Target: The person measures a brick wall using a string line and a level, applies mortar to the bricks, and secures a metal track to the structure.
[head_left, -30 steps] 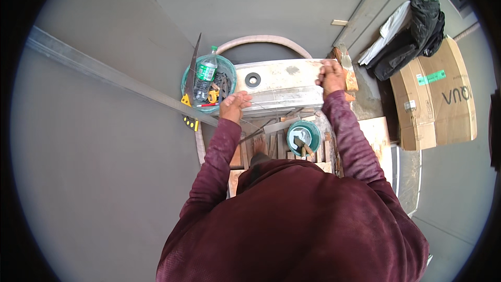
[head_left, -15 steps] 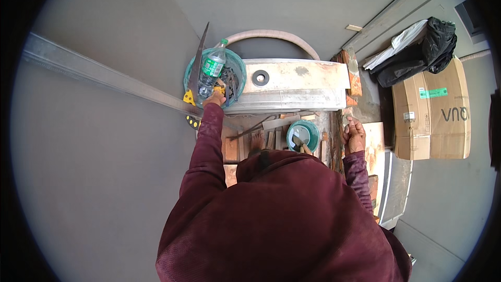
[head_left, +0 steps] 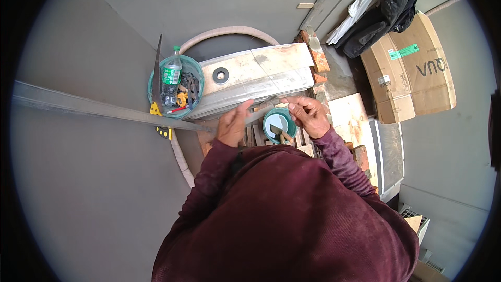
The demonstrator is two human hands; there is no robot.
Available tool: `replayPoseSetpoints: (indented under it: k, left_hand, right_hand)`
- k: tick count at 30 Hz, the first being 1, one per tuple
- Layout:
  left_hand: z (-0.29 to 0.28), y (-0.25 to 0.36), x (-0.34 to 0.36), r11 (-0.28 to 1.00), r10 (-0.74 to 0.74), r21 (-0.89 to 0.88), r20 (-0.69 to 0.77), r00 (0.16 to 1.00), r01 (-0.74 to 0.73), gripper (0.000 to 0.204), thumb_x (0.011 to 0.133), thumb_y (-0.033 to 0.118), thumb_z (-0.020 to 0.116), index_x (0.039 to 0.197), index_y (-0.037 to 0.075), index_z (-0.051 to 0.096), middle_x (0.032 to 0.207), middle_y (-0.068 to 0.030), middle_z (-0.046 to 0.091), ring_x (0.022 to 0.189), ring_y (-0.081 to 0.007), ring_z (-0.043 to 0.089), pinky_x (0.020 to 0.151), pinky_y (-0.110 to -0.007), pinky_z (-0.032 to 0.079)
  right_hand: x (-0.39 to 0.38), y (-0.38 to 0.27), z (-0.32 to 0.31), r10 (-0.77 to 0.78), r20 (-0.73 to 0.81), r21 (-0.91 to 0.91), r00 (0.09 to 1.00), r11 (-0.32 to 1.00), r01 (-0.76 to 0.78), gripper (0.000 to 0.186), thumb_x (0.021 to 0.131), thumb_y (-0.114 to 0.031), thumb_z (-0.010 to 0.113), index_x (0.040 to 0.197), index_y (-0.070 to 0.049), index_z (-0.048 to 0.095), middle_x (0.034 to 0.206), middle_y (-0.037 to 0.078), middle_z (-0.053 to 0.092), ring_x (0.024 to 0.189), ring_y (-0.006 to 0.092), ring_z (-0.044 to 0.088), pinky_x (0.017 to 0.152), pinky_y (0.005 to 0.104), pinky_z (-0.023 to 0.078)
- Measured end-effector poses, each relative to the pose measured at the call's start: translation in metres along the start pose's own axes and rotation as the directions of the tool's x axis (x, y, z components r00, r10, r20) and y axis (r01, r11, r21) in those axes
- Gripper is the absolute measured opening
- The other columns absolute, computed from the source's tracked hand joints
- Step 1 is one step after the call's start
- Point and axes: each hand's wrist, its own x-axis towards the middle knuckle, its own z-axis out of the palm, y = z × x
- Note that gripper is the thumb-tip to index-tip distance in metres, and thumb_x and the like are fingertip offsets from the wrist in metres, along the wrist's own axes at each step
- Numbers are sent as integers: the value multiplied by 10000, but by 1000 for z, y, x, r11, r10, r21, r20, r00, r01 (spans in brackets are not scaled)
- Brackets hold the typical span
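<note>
Both hands held a thin grey metal strip (head_left: 263, 105) over the pale stone slab (head_left: 255, 75): the left hand (head_left: 232, 122) lay open-fingered against its lower end, the right hand (head_left: 308, 115) pinched its upper end. It looked like positioning; next would need steadying it. Its long axis ran lower-left to upper-right, above the small green bowl (head_left: 279, 124).

The single head view looks almost straight down from above the person's own maroon-sleeved shoulders, its fisheye bending the long metal rail (head_left: 94, 105) at nine o'clock. It sits close over the left hand (head_left: 232, 125) and right hand (head_left: 309, 116) near centre. The cardboard box (head_left: 412, 68) at two o'clock lies well apart, near the rim.
</note>
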Motion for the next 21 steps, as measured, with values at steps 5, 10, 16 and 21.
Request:
replayPoseSetpoints:
  k: [5, 10, 16, 21]
  left_hand:
    - [72, 26, 24, 970, 119, -233, 171, 978, -77, 395, 1016, 331, 453, 1234, 9, 524, 952, -28, 605, 500, 21, 257, 404, -152, 223]
    - [100, 29, 35, 952, 240, -246, 220, 946, -184, 263, 1006, 249, 494, 1108, 11, 532, 948, -82, 615, 493, 17, 263, 387, -155, 217]
    - [135, 16, 40, 975, 220, -89, 287, 932, -203, 151, 986, 180, 523, 1000, 32, 545, 825, -67, 618, 480, 7, 318, 385, -157, 216]
    - [142, 10, 33, 988, 119, -133, 381, 917, -73, 87, 974, 146, 540, 1024, 82, 511, 858, -92, 626, 476, -1, 333, 379, -146, 242]
  right_hand:
    - [-26, -15, -18, -590, 82, -663, 803, 570, 486, 220, 792, -29, 591, 978, -85, 694, 767, 110, 629, 738, 309, 617, 666, 378, 472]
    - [-48, -34, -64, -528, 96, -928, 844, 259, 267, 223, 701, 3, 589, 857, -107, 704, 707, 36, 598, 823, 213, 591, 891, 425, 374]
    - [-83, -49, -81, -679, 92, -996, 728, -51, 79, 81, 710, -207, 642, 644, -186, 683, 810, -34, 545, 974, 163, 518, 1093, 522, 219]
    - [-109, -43, -74, -763, -159, -980, 627, 197, -8, 90, 729, -122, 652, 810, -145, 682, 939, 38, 581, 1019, 181, 552, 1003, 421, 363]
